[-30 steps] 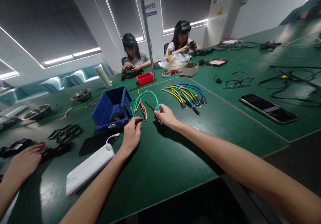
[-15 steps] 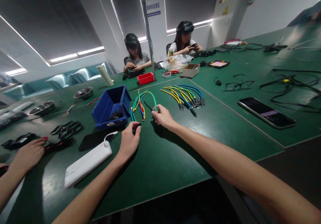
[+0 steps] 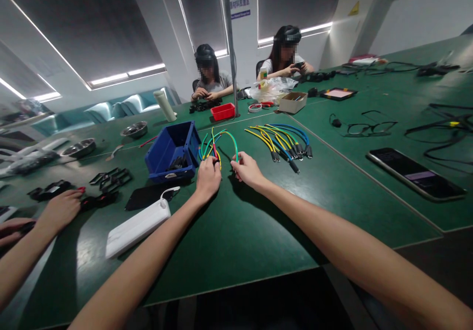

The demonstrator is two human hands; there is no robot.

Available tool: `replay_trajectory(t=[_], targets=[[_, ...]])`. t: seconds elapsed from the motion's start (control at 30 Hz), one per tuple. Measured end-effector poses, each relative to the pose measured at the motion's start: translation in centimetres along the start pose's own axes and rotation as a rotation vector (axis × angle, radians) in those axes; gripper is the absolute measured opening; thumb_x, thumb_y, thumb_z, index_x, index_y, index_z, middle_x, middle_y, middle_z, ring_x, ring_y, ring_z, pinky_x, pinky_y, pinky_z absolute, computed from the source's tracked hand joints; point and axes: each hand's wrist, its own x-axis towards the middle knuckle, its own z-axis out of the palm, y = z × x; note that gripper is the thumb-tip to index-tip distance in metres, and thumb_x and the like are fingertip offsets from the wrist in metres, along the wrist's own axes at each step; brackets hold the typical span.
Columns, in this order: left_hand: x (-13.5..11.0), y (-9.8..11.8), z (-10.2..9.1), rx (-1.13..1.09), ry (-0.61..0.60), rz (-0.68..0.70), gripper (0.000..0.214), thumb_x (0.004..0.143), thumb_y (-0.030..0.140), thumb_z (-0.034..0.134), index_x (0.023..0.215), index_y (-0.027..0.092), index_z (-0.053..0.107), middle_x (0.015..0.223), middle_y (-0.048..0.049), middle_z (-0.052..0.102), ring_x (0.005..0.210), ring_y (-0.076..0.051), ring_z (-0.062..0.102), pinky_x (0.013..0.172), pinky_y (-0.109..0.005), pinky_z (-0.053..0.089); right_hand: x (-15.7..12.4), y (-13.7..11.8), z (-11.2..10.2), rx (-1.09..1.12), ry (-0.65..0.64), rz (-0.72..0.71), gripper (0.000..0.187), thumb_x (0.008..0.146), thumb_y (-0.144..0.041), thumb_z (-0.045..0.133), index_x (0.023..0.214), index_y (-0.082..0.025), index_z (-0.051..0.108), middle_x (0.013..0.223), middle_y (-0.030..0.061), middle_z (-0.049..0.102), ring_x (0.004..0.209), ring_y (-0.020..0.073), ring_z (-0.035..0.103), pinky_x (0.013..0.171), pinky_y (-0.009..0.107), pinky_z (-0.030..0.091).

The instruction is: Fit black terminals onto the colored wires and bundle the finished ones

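Observation:
My right hand [image 3: 248, 169] pinches a green cable [image 3: 232, 139] near its end; the cable arches back toward a loose bundle. In that bundle, blue, yellow and red cables [image 3: 213, 145] lie beside the blue bin. My left hand [image 3: 209, 177] is closed at the bundle's near side, with a small black piece [image 3: 216, 161] partly showing at its fingertips. Its fingers cover some cable ends. Small black pieces [image 3: 178, 163] lie inside the blue bin [image 3: 170, 176]. To the right, yellow, blue and green cables [image 3: 281, 138] with black sleeved ends are fanned out.
A white power bank [image 3: 138, 229] and a black phone [image 3: 146, 198] lie left of my left arm. Another person's hand [image 3: 61, 211] handles black parts farther left. Glasses [image 3: 371, 127] and a phone [image 3: 417, 173] lie right. A pole [image 3: 232, 49] rises behind the red tray [image 3: 222, 111].
My left hand has moved forward and right, up to the cable bundle and closer to my right hand. My right hand keeps hold of the green cable. The view has shifted slightly left.

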Motion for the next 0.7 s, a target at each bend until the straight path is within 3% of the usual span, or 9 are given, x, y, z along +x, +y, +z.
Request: replay_trajectory(t=[0.17,0.47,0.7], targets=[[0.8,-0.4,0.7,0.039,0.083,-0.037,0.015,0.090,0.020,0.042,0.097,0.016,0.054,0.099,-0.0108,0.062,0.096,-0.023,0.057,0.088,-0.037,0.045,0.0,0.1,0.1,0.024,0.008,0.032,0.011,0.082,-0.026,0.053,0.091,-0.022,0.049,0.061,-0.0048,0.052,0.043,0.0111,0.050,0.038,0.021,0.041],[0.2,-0.3,-0.2,0.087,0.039,-0.105,0.012,0.089,0.025,0.048,0.091,0.018,0.057,0.086,-0.0075,0.065,0.085,-0.022,0.061,0.077,-0.032,0.045,0.5,0.7,-0.1,-0.019,0.069,-0.058,0.015,0.083,-0.035,0.051,0.090,-0.022,0.050,0.063,-0.0036,0.055,0.047,0.0120,0.051,0.044,0.023,0.041],[-0.9,0.4,-1.2,0.087,0.038,-0.046,0.011,0.090,0.025,0.050,0.093,0.019,0.059,0.088,-0.0056,0.066,0.083,-0.019,0.062,0.074,-0.029,0.044,0.5,1.0,-0.3,-0.085,0.134,-0.097,0.017,0.083,-0.037,0.051,0.091,-0.021,0.051,0.062,-0.0038,0.056,0.049,0.0130,0.053,0.051,0.025,0.043]])
